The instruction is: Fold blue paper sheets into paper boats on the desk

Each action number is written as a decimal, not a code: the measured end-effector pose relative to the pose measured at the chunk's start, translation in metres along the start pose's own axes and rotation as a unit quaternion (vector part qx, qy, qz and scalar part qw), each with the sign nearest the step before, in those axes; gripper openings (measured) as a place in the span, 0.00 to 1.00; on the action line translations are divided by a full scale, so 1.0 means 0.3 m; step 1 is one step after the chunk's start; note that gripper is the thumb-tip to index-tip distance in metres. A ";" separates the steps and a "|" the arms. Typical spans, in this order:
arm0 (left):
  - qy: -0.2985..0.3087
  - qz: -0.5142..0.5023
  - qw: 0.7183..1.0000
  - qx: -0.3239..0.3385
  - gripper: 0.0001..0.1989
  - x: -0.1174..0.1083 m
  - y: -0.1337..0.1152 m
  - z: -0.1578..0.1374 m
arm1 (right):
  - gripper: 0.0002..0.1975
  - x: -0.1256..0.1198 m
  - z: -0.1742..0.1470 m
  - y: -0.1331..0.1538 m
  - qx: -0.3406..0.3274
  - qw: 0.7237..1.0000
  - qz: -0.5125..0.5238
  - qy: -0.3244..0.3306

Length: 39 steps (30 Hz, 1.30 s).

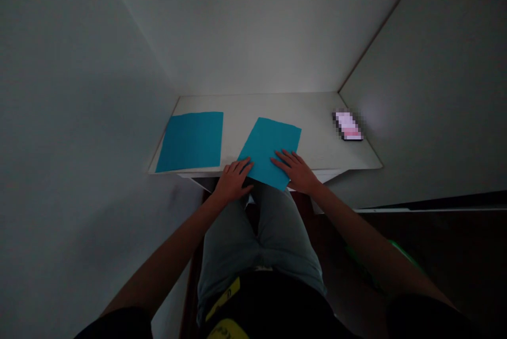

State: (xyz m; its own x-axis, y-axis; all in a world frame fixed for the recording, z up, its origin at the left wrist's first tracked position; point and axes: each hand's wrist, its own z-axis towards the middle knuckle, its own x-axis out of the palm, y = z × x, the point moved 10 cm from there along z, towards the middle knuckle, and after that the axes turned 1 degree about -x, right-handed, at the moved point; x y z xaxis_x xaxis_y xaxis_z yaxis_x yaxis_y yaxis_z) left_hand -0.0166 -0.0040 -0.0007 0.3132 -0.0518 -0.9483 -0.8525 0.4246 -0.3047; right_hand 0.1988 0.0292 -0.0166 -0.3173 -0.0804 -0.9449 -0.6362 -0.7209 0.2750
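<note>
A blue sheet [270,143], which looks like paper or thin felt, lies at a slant on the white tabletop, its near corner reaching past the front edge. My left hand [233,181] rests at the sheet's lower left side, fingertips on it and thumb held apart below its edge. On the lower right part of the same sheet, my right hand [297,171] lies flat with its fingers spread; its thumb is hard to make out. A second blue sheet [190,141] lies flat to the left, apart from both hands.
The white tabletop [317,154] sits between walls at the left, back and right. A phone with a lit, blurred screen [349,125] lies at its right end. My legs in jeans [259,223] are close to the table's front edge. Something green [404,252] shows on the dark floor.
</note>
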 end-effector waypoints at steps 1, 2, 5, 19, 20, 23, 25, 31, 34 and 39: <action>-0.014 -0.005 1.000 -0.003 0.36 -0.008 0.009 -0.013 | 0.45 0.003 -0.006 -0.001 0.003 1.000 0.004 -0.003; -0.032 -0.013 0.999 -0.006 0.32 -0.019 0.023 -0.024 | 0.43 0.003 -0.009 -0.006 0.006 1.000 0.010 -0.004; -0.080 -0.052 0.995 -0.008 0.26 -0.059 0.075 -0.043 | 0.30 -0.023 -0.008 -0.027 0.009 0.999 0.046 -0.010; -0.282 -0.222 0.916 -0.182 0.13 -0.236 0.240 0.161 | 0.48 -0.091 0.080 -0.251 0.255 0.890 0.362 -0.110; -0.313 -0.199 0.910 -0.186 0.16 -0.250 0.229 0.157 | 0.51 -0.078 0.088 -0.259 0.260 0.884 0.370 -0.117; -0.325 -0.101 0.931 -0.133 0.23 -0.255 0.119 0.155 | 0.55 -0.078 0.105 -0.273 0.262 0.884 0.350 -0.165; -0.258 -0.049 0.962 -0.071 0.24 -0.206 0.020 0.172 | 0.51 -0.121 0.104 -0.263 0.253 0.898 0.283 -0.224; -0.046 0.047 0.996 -0.058 0.29 -0.010 -0.053 0.222 | 0.32 -0.089 0.172 -0.054 0.109 0.986 0.025 -0.120; 0.004 0.064 0.996 -0.056 0.31 0.028 -0.022 0.243 | 0.32 -0.003 0.184 0.008 0.061 0.998 -0.015 -0.030; 0.015 0.061 0.994 -0.093 0.34 0.007 0.071 0.273 | 0.39 0.011 0.186 -0.060 0.097 0.994 -0.045 -0.008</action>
State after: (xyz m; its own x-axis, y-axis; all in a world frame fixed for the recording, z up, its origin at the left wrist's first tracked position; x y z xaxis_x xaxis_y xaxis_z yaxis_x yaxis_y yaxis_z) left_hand 0.0001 0.0791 -0.0018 0.1933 -0.0387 -0.9804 -0.9465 0.2557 -0.1967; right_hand 0.1700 0.0802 -0.0147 -0.2625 -0.0093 -0.9649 -0.7857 -0.5784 0.2193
